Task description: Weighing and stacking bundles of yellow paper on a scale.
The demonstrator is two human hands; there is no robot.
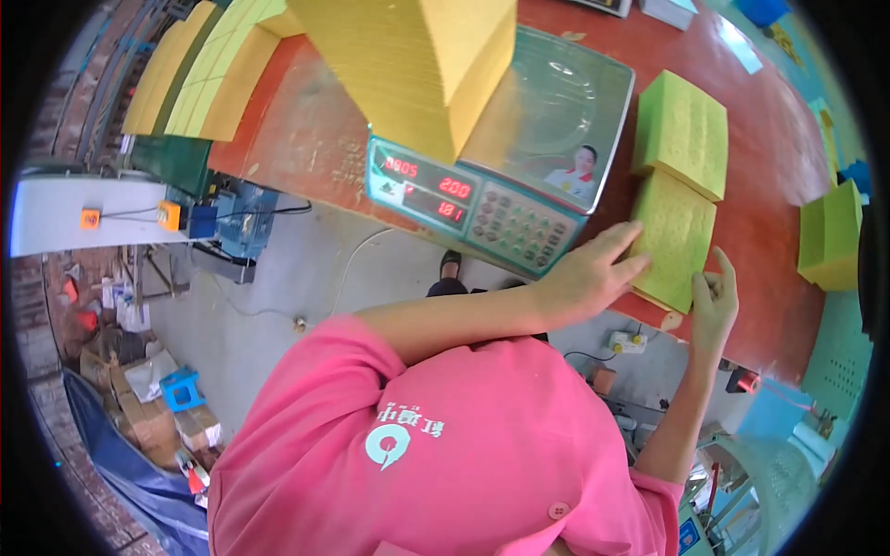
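Note:
Two blocks of stacked yellow paper sheets lie end to end on the red table, right of a scale. My left hand point(593, 273) touches the left side of the nearer paper stack point(675, 243), its fingers stretched and apart. At that stack's near right corner is my right hand point(716, 298), with the index finger raised, the thumb by the edge and the other fingers partly bent. The farther paper stack point(681, 130) meets the nearer one. A tall yellow paper stack point(399, 65) rises over the left part of the digital scale point(547, 120), whose red display is lit.
More yellow stacks point(222, 69) line the red table's point(306, 120) far left. Another yellow block point(830, 236) sits by its right edge. Below, there are cables, cardboard boxes point(148, 422), a blue stool point(182, 389) and a power strip point(629, 343). A green mesh chair point(769, 473) stands lower right.

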